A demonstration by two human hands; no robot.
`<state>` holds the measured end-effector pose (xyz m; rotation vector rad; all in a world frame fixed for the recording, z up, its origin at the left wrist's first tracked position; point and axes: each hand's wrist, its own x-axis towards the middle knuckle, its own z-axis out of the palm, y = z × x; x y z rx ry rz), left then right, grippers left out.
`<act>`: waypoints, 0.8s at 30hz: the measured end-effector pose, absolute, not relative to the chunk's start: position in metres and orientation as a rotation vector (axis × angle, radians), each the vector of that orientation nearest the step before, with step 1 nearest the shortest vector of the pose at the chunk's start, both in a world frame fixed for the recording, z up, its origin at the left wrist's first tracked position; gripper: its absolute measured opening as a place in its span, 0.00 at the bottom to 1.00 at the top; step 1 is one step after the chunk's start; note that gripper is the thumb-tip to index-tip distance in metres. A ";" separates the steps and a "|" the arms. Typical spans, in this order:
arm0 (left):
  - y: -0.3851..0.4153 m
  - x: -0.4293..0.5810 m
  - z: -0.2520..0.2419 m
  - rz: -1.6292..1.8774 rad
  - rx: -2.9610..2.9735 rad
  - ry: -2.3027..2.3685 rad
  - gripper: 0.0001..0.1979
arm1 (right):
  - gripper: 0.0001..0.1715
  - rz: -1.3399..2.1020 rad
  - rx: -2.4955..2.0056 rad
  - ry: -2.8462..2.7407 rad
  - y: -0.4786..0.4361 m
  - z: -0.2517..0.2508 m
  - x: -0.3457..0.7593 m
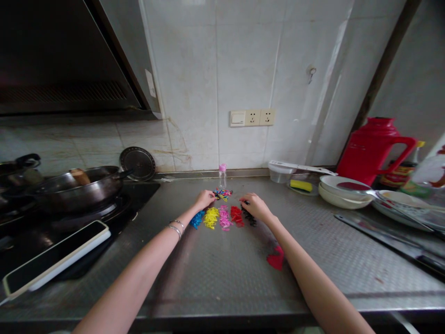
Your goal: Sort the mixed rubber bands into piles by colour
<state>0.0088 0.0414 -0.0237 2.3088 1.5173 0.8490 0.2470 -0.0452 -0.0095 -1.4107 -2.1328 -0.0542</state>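
The left hand (204,199) is bringing its thumb and fingers together at the edge of a small heap of thin, rubbery-looking loops in mixed colours (222,194); I cannot tell if it is pinching one. The right hand (255,205) is curling its fingers over a pile of small black loops (250,219); I cannot tell what it is holding.

With the pile of bright pink loops (225,218) as the clock's middle, the mixed heap is sitting at 12, with a clear little bottle with a pink cap (222,176) standing behind it. The blue pile (197,219) and yellow pile (211,218) are lying toward 9, the red pile (237,216) and black pile toward 3.

Much of the sorting seems done: five piles are each showing one colour. Only the mixed heap seems to be waiting.
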 end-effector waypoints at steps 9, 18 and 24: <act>0.044 0.010 -0.028 0.924 2.303 1.478 0.08 | 0.14 -0.060 -1.508 -2.201 -0.049 -0.003 0.245; 0.042 0.000 -0.026 0.972 2.355 1.470 0.09 | 0.14 -0.093 -1.490 -2.220 -0.049 -0.004 0.246; 0.021 -0.018 -0.020 0.931 2.446 1.421 0.11 | 0.14 -0.062 -1.493 -2.227 -0.047 -0.006 0.247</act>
